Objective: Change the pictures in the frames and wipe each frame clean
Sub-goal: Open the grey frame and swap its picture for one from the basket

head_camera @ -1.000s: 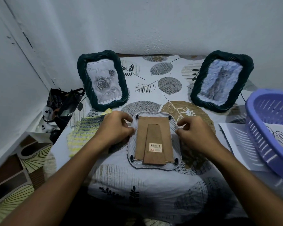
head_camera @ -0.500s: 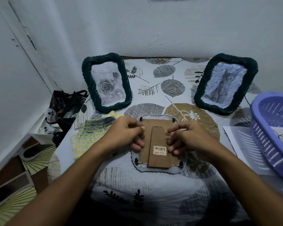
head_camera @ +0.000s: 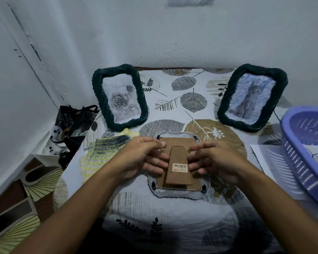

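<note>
A small picture frame [head_camera: 178,194] is seen lying face down in the lower middle of the view, on a leaf-patterned tablecloth [head_camera: 173,217]. Its brown backing board [head_camera: 174,142] faces up, with a fold-out stand [head_camera: 179,169] bearing a barcode sticker [head_camera: 180,168] down the centre. Small dark clips [head_camera: 203,188] are set at the corners of the board.

The frame is judged to be light and stiff, yet fragile: a glass pane is probably held beneath the board, and the pale rim looks smooth and somewhat slippery. The board itself is thin card and could be bent or creased if levered hard. It is best taken hold of at the long side edges, or lifted by the stand once the clips are turned aside.

The left hand [head_camera: 143,158] is laid over the left side of the board, its fingers loosely curved, with the tips resting against the stand's left edge. The right hand [head_camera: 215,158] mirrors it on the right side, fingers extended and touching the board beside the stand. Nothing is gripped by either hand; both forearms reach in from the bottom corners of the view.

Two dark green frames [head_camera: 119,97] stand upright at the upper left and upper right, and a yellow striped cloth [head_camera: 103,151] lies left of centre.
</note>
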The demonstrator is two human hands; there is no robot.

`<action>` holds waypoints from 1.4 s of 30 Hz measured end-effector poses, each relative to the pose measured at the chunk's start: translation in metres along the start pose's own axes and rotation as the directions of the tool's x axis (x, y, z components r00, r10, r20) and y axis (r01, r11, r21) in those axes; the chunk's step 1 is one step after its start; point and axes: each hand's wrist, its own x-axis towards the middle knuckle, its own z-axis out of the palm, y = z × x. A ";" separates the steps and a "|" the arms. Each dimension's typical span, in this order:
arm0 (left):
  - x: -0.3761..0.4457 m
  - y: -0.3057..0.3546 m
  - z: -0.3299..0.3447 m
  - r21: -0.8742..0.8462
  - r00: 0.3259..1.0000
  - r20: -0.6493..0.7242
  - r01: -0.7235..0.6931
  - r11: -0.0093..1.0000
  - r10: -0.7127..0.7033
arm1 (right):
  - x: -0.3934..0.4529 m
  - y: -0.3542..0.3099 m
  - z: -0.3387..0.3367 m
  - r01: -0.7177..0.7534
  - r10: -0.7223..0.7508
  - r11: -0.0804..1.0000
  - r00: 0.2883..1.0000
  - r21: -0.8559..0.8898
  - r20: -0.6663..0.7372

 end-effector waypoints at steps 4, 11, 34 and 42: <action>0.000 0.001 -0.001 -0.019 1.000 0.002 0.004 1.000 -0.004 | 0.001 0.001 -0.001 -0.032 0.030 0.998 0.999 0.054 0.032; 0.001 0.001 -0.003 -0.064 1.000 0.020 -0.004 0.998 0.005 | 0.003 0.000 0.006 -0.067 0.063 0.994 0.997 0.091 0.046; 0.012 -0.009 -0.003 0.007 0.967 -0.123 -0.224 0.975 0.223 | 0.012 0.004 -0.015 -0.157 0.091 0.913 0.978 0.375 0.188; 0.017 -0.008 0.009 -0.160 0.997 0.043 -0.061 0.985 0.068 | 0.004 -0.001 -0.021 -0.128 0.045 0.878 0.981 0.462 0.188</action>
